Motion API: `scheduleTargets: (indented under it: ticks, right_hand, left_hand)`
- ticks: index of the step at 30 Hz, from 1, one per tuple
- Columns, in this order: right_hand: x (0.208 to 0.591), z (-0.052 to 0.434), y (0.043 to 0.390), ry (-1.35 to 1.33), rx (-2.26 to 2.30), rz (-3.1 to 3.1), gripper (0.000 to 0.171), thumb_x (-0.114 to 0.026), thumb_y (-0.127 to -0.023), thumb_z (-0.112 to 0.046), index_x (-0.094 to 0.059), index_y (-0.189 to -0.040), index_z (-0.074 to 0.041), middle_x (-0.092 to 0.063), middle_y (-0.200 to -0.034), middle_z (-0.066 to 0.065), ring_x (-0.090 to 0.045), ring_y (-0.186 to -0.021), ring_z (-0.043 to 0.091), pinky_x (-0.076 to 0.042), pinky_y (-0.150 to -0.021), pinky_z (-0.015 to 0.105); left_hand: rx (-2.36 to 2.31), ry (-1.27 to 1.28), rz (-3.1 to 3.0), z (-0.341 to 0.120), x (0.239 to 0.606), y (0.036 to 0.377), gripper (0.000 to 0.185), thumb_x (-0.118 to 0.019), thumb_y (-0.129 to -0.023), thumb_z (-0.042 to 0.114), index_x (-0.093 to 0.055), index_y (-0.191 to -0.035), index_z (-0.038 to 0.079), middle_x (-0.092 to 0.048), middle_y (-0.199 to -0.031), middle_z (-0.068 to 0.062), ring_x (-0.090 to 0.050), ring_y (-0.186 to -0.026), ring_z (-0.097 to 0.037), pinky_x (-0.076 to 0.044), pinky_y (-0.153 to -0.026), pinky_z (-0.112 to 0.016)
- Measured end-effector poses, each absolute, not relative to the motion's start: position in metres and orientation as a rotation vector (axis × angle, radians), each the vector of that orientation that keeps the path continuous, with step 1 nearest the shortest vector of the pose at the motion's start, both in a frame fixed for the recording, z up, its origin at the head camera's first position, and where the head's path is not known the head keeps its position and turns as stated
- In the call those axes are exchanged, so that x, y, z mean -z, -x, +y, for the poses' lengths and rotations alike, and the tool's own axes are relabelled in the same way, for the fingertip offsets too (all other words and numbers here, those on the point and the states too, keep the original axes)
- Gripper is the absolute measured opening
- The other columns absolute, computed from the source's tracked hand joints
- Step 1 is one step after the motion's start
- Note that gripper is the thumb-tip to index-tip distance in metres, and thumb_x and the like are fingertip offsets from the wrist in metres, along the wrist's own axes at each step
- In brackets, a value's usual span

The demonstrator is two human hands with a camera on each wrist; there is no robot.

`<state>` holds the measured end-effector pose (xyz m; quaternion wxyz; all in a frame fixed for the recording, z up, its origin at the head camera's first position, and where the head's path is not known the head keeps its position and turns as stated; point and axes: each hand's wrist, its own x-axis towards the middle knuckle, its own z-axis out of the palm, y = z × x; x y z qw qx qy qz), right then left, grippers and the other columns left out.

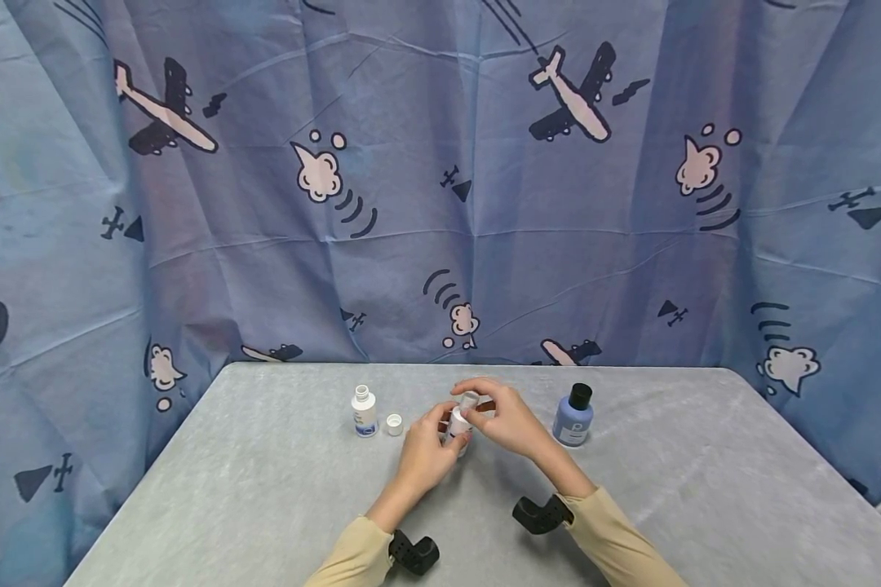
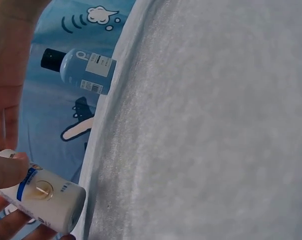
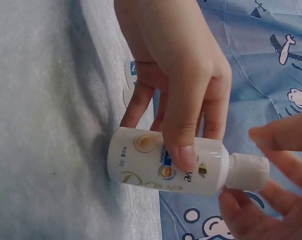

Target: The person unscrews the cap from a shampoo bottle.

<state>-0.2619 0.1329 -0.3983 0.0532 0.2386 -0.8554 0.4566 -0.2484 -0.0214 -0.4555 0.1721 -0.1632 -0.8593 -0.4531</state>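
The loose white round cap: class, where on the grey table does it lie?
In the head view, the loose white round cap lies left of centre, just right of the open small white bottle, left of both hands.

Before us a grey cloth-covered table with rounded far corners, behind it our blue curtain printed with aeroplanes and clouds, creased, evenly lit

A grey bench stands before a blue curtain printed with aeroplanes and small clouds. Toward the back of the bench stands a small white bottle with its top open, and a white cap lies just beside it. Further along the same side stands a blue bottle with a black cap.
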Motion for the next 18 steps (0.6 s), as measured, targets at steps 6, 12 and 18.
scheduleTargets:
  ticks: [6, 12, 18]
  right_hand:
    - [0.3967, 0.1291, 0.2615, -0.479, -1.308, -2.644, 0.035, -0.073, -0.084, -0.024, -0.065, -0.116, -0.010, -0.068, -0.113, 0.010, -0.066, -0.092, 0.021, -0.055, -0.076, 0.032]
    - [0.3966, 0.1306, 0.2627, -0.376, -1.256, -2.714, 0.033, -0.077, -0.080, -0.026, -0.068, -0.110, -0.013, -0.070, -0.100, 0.003, -0.062, -0.080, 0.014, -0.051, -0.066, 0.027]
    - [0.3970, 0.1322, 0.2629, -0.450, -1.248, -2.692, 0.029, -0.076, -0.079, -0.012, -0.068, -0.107, -0.009, -0.069, -0.092, 0.006, -0.063, -0.078, 0.015, -0.050, -0.061, 0.024]
  left_hand:
    - [1.192, 0.469, -2.339, -0.0226, 0.4572, 0.2502, 0.039, -0.080, -0.070, 0.016, -0.066, -0.106, 0.009, -0.070, -0.086, -0.005, -0.064, -0.075, -0.013, -0.048, -0.064, -0.023]
    - [1.222, 0.443, -2.372, -0.0224, 0.4537, 0.2499, 0.040, -0.081, -0.071, 0.018, -0.066, -0.108, 0.011, -0.071, -0.090, -0.005, -0.066, -0.079, -0.016, -0.050, -0.069, -0.026]
    - [1.233, 0.441, -2.444, -0.0213, 0.4525, 0.2496, 0.041, -0.078, -0.076, 0.018, -0.065, -0.114, 0.011, -0.071, -0.097, -0.005, -0.066, -0.085, -0.016, -0.050, -0.073, -0.028]
